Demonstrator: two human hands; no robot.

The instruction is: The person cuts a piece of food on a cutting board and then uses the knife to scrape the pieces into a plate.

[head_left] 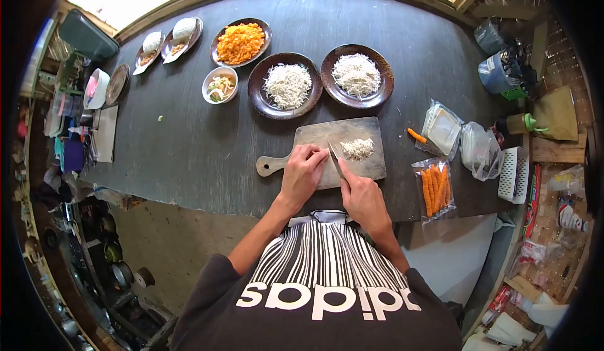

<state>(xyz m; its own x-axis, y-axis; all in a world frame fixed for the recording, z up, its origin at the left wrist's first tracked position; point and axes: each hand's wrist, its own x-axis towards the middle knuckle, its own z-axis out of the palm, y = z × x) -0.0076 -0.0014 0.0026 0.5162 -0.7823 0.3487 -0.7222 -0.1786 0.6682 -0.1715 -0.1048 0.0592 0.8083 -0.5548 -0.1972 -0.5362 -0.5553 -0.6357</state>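
Observation:
A wooden cutting board with a round-holed handle lies near the table's front edge. My right hand grips a knife, its blade slanting down onto the board. Just left of the blade, my left hand is closed on the board, fingers bent together; whatever lies under the fingertips is hidden. Right of the knife is a small heap of chopped whitish shreds. Behind the board stand two dark brown plates, heaped with similar pale shreds.
Farther left are a plate of orange shreds, a bowl of cut vegetables and two small dishes. To the right lie bagged carrots, a loose carrot piece, plastic bags and a white basket.

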